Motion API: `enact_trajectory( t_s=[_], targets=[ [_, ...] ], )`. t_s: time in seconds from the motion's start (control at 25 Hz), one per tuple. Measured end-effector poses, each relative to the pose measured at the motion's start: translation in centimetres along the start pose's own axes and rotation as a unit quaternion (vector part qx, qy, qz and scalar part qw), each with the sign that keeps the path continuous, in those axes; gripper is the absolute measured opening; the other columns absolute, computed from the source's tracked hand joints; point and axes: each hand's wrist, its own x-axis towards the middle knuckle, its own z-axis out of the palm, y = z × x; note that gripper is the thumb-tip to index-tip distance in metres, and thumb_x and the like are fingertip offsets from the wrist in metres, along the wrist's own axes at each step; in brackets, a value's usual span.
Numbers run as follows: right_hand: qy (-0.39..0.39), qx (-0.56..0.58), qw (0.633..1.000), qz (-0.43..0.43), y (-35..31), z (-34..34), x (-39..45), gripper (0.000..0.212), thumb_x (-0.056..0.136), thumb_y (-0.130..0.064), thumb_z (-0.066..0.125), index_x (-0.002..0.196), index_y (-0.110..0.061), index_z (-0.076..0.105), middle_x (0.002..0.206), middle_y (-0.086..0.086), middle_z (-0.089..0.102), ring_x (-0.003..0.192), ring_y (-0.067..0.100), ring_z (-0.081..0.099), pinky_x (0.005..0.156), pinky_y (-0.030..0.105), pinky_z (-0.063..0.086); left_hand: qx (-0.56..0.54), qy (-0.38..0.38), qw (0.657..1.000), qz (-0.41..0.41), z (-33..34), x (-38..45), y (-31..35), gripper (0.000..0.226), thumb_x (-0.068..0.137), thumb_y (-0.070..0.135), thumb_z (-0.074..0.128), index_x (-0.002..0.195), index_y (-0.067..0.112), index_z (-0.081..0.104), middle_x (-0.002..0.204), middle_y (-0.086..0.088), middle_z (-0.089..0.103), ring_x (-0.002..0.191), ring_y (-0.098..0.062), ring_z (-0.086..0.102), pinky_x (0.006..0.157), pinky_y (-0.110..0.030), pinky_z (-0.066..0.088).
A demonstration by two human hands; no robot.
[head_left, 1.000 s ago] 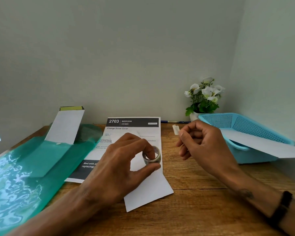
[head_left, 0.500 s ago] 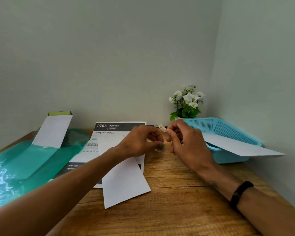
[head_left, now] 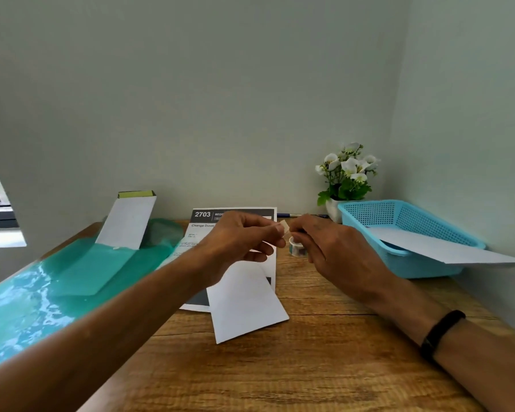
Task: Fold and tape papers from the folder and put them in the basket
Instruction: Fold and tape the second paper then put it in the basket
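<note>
Head view, wooden desk point(head_left: 324, 367) against a pale wall. Left hand point(head_left: 238, 243): raised above the desk, fingertips pinching one end of a short strip of clear tape point(head_left: 284, 228). Right hand point(head_left: 333, 254): close beside it, fingers curled round a small clear tape roll point(head_left: 296, 246) and pinching the strip's other end; black band on the wrist. Folded white paper point(head_left: 244, 301): flat on the desk below the hands, overlapping a printed sheet headed "2703" point(head_left: 202, 217). Translucent green plastic folder point(head_left: 57, 286): open at left, white sheet point(head_left: 125, 223) standing up from it. Light blue perforated plastic basket point(head_left: 405, 230): far right corner, a folded white paper point(head_left: 440, 249) inside and jutting over its near rim. White-flowered plant in a white pot point(head_left: 345, 176): just left of the basket, at the wall
</note>
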Motion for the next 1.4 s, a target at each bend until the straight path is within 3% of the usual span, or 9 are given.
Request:
enact_trajectory(
  t_s=[0.12,0.2,0.32,0.52,0.76,0.92,1.08,1.2,1.4],
  targets=[
    [0.021,0.117,0.983,0.136,-1.1,-0.3,-0.2,0.022,0.100,-0.042,0.061,0.118,-0.030,0.063,0.102,-0.007,0.075,0.077,0.009,0.074,0.068,0.031,0.065,-0.014,0.060,0.998,-0.001,0.3,-1.3,0.2,0.021,0.093,0.034,0.073,0.107,0.019,0.079,0.096,0.001,0.081,0.087,-0.012,0.072,0.073,-0.025,0.057],
    [0.041,0.284,0.915,0.282,-2.3,-0.6,0.1,0.031,0.092,-0.050,0.070,0.113,-0.028,0.065,0.100,-0.005,0.076,0.072,0.014,0.077,0.064,0.037,0.067,-0.028,0.105,0.994,0.005,1.0,-2.2,0.2,0.018,0.090,0.036,0.074,0.104,0.025,0.080,0.097,0.006,0.079,0.093,-0.013,0.071,0.074,-0.024,0.056],
    [0.052,0.434,0.820,0.371,-3.9,-1.1,0.6,0.044,0.080,-0.040,0.085,0.113,-0.017,0.067,0.098,0.004,0.079,0.076,0.019,0.080,0.068,0.042,0.067,-0.053,0.144,0.988,0.021,2.2,-3.2,0.2,0.007,0.088,0.038,0.074,0.094,0.037,0.079,0.093,0.014,0.078,0.090,-0.011,0.071,0.073,-0.024,0.058],
    [0.077,0.530,0.725,0.433,-4.4,-1.6,0.6,0.043,0.074,-0.020,0.089,0.110,-0.011,0.069,0.097,0.009,0.081,0.085,0.024,0.080,0.076,0.041,0.066,-0.047,0.141,0.988,0.045,3.1,-4.4,0.2,0.010,0.093,0.038,0.072,0.098,0.044,0.077,0.094,0.015,0.078,0.074,-0.004,0.072,0.068,-0.021,0.060],
    [0.001,0.518,0.735,0.437,-4.9,-1.4,0.5,0.036,0.079,-0.006,0.087,0.110,-0.012,0.070,0.091,0.012,0.080,0.077,0.023,0.077,0.068,0.037,0.066,0.206,0.168,0.963,-0.031,0.3,-7.8,0.5,0.060,0.096,0.051,0.061,0.152,0.042,0.041,0.143,0.004,0.058,0.099,-0.005,0.062,0.083,-0.032,0.058],
    [-0.123,0.546,0.700,0.444,-5.9,-0.7,-0.1,0.048,0.079,-0.006,0.087,0.120,-0.016,0.063,0.099,0.018,0.079,0.093,0.031,0.079,0.083,0.043,0.066,-0.060,0.178,0.972,-0.140,-2.1,-11.0,0.8,0.088,0.086,0.047,0.072,0.159,0.035,0.026,0.163,-0.007,0.037,0.138,-0.026,0.048,0.117,-0.050,0.040],
    [-0.133,0.555,0.692,0.441,-6.3,-0.4,-0.4,0.060,0.077,0.002,0.086,0.126,-0.021,0.060,0.114,0.016,0.073,0.099,0.030,0.078,0.091,0.047,0.063,-0.270,0.172,0.933,-0.166,-3.4,-11.2,0.4,0.103,0.068,0.030,0.087,0.156,0.026,0.033,0.150,-0.030,0.047,0.132,-0.047,0.054,0.110,-0.055,0.049],
    [-0.133,0.522,0.725,0.429,-6.4,-0.1,-0.4,0.065,0.075,-0.003,0.090,0.127,-0.029,0.062,0.128,0.009,0.061,0.105,0.029,0.076,0.089,0.044,0.064,-0.358,0.169,0.897,-0.198,-3.7,-11.0,0.8,0.094,0.061,0.020,0.091,0.142,0.015,0.044,0.137,-0.030,0.058,0.114,-0.046,0.067,0.085,-0.046,0.064],
    [-0.112,0.528,0.736,0.409,-6.6,0.5,-0.8,0.065,0.077,-0.004,0.088,0.127,-0.037,0.063,0.134,0.003,0.055,0.110,0.026,0.072,0.086,0.041,0.065,-0.141,0.016,0.961,-0.236,-0.8,-11.4,0.9,0.044,0.085,0.022,0.079,0.124,0.010,0.063,0.106,-0.015,0.079,0.103,-0.031,0.077,0.078,-0.034,0.064]
  ],
)
